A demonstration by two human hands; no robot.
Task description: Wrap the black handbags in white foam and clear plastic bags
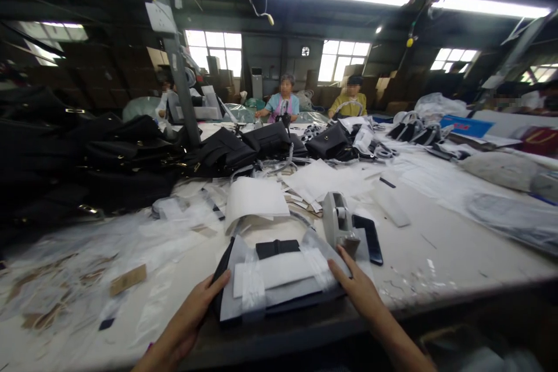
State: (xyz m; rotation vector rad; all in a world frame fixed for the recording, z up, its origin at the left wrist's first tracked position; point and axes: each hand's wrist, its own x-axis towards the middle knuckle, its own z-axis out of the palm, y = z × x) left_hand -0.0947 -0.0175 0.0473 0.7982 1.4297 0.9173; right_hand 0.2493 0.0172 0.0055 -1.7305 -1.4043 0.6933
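Note:
A black handbag point(277, 249) lies at the table's front edge, mostly covered by white wrapping sheets point(279, 273) with clear tape across them. A black tab shows in the middle, and its handle is wrapped in pale material. My left hand point(198, 305) is closed on the bag's left side, thumb on top and the other fingers partly hidden below. On the right side, my right hand point(358, 283) grips the bag's edge with thumb and forefinger in sight. Just beyond my right fingertips stands a grey tape dispenser point(336, 218). Behind the bag is a curled white sheet point(257, 200).
A dark phone point(368, 238) lies right of the dispenser. Black bags point(131, 151) are heaped at the left and along the back. Plastic, paper scraps and a brown tag point(128, 280) litter the left. Co-workers point(283, 104) sit across the table; a metal post point(183, 93) rises at back left.

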